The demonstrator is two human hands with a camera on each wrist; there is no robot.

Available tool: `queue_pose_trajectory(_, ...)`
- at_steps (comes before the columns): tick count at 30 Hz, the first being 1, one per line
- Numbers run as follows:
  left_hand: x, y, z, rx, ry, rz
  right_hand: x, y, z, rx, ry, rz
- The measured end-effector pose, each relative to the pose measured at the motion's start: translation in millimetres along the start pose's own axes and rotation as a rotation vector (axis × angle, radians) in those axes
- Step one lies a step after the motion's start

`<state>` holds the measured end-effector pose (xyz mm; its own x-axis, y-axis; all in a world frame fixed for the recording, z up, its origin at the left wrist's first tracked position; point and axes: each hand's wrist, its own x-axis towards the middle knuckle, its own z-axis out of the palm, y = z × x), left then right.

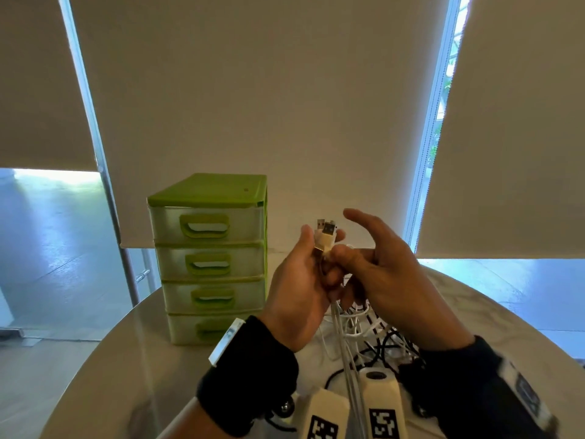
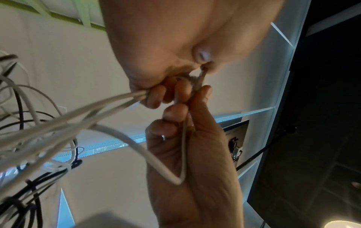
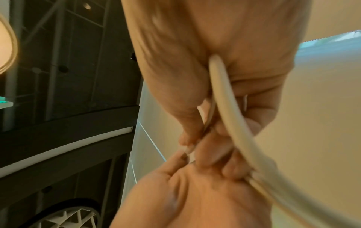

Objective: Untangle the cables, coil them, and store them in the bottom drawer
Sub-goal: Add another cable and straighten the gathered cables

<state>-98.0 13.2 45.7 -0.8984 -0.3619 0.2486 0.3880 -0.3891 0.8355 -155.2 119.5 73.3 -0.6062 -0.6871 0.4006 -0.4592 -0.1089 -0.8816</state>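
Above table [image 1: 158,359], left hand [image 1: 297,289] gripping white cables [image 1: 342,331] w/ USB plugs [image 1: 326,231] sticking up; right hand [image 1: 386,270] pinching one strand, index raised. Rest lying tangled beneath, partly hidden by wrists. Drawers [image 1: 210,261] left, bottom one half blocked.

Cool daylight comes in through the gaps beside the roller blinds [image 1: 253,90] and glares pale blue on the floor beyond. The room itself is dim and warm-toned. The table [image 1: 95,359] shows a soft sheen. The head view bends straight lines at its edges. Both wrist views are smeared, and the near white cables [image 2: 58,120] are out of focus.
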Motion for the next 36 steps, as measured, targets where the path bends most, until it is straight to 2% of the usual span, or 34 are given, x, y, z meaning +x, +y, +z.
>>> queue_pose_trajectory(4, -1, -5, 2, 0.097, -0.046, 0.03, 3, 5, 7, -0.003, 0.133, -0.065)
queue_pose_trajectory(6, -3, -6, 3, 0.189, -0.039, 0.006, 3, 6, 9, -0.038, 0.116, -0.041)
queue_pose_trajectory(10, -2, -4, 0, 0.223, -0.055, 0.01, 4, 7, 7, -0.062, 0.083, 0.028)
queue_pose_trajectory(12, -1, 2, -3, 0.168, -0.079, 0.023, 4, 5, 0, -0.061, 0.028, 0.047)
queue_pose_trajectory(14, 0, 13, -8, 0.033, -0.041, 0.018, 1, 2, -12, -0.056, -0.124, 0.066)
queue_pose_trajectory(17, 3, 32, -20, -0.129, -0.046, 0.048, -2, -1, -32, -0.225, -0.367, 0.054)
queue_pose_trajectory(20, 4, 44, -34, -0.174, -0.042, 0.118, 3, 9, -45, -0.411, -0.381, 0.076)
queue_pose_trajectory(23, -3, 62, -39, -0.13, -0.077, 0.188, 9, 31, -56, -0.494, -0.382, 0.177)
queue_pose_trajectory(27, -7, 80, -45, -0.124, -0.089, 0.269, 21, 71, -84, -0.649, -0.279, 0.233)
queue_pose_trajectory(31, -1, 76, -49, -0.089, -0.028, 0.216, 24, 98, -102, -0.758, -0.021, 0.24)
queue_pose_trajectory(34, 7, 62, -51, -0.058, 0.055, 0.165, 26, 102, -107, -0.675, 0.088, 0.218)
queue_pose_trajectory(36, 10, 54, -51, 0.007, 0.084, 0.137, 26, 92, -103, -0.493, 0.145, 0.176)
